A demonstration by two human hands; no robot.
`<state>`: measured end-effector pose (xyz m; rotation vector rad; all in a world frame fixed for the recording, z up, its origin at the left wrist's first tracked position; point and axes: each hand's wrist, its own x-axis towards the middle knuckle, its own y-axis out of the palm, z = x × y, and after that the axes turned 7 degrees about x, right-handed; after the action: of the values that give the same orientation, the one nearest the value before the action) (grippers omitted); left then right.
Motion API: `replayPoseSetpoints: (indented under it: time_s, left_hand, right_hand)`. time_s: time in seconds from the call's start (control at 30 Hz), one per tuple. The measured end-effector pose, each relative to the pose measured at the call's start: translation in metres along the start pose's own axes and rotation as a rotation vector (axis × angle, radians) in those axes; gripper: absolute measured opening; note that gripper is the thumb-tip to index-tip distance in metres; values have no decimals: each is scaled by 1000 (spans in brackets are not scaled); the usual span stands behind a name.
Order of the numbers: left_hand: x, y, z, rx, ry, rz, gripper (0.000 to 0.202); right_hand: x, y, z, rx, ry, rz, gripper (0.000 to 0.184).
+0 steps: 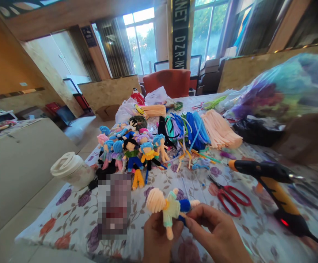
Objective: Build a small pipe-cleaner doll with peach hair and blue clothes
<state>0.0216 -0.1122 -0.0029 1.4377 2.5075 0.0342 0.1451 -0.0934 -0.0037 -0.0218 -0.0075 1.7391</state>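
A small pipe-cleaner doll [172, 209] lies sideways in my hands above the table's near edge. It has a peach head, a pale green top and blue shorts. My left hand [159, 237] is closed around its underside near the head, with the fingertips partly hidden. My right hand [216, 230] pinches the doll at its shorts and legs. Red-handled scissors [233, 199] lie just beyond my right hand. Farther right stands a black and orange glue gun [274, 190] with a red light glowing at its base.
Several finished dolls [131, 149] are heaped at the centre left. Bundles of coloured pipe cleaners [194, 129] lie behind. A white-lidded container [71, 170] stands at the left edge, near a blurred-out object [116, 208]. A large plastic bag [293, 84] fills the far right.
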Motion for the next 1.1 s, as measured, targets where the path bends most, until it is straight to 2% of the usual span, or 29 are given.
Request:
replayPoseSetpoints:
  time_s: [0.3, 0.47, 0.57, 0.63, 0.77, 0.8, 0.87, 0.97, 1.03, 1.1]
  left_hand:
    - [1, 6, 5, -30, 10, -2, 19]
    - [6, 3, 10, -81, -33, 53, 23]
    - [7, 1, 10, -38, 1, 44, 24]
    - [7, 2, 10, 13, 19, 20, 24]
    - [8, 5, 11, 56, 47, -20, 21]
    - [9, 6, 12, 56, 55, -21, 21]
    - [12, 5, 14, 40, 58, 5, 21]
    - [21, 0, 16, -5, 45, 38, 18]
    - [27, -4, 16, -22, 48, 22, 16]
    - [32, -9, 15, -35, 44, 2, 18]
  right_hand:
    - [0, 2, -8, -72, -34, -33, 20]
    - [2, -1, -8, 88, 14, 5, 27]
    - [3, -2, -10, 117, 31, 30, 30]
    - [4, 0, -13, 75, 3, 39, 27]
    - [7, 7, -18, -38, -92, -98, 19]
    - [7, 8, -18, -61, -124, -104, 19]
    - [8, 6, -15, -83, -179, -33, 16]
    - [5, -10, -11, -114, -236, 61, 14]
    - [2, -33, -11, -227, -292, 13, 27]
    - [-4, -61, -12, -377, -409, -113, 27]
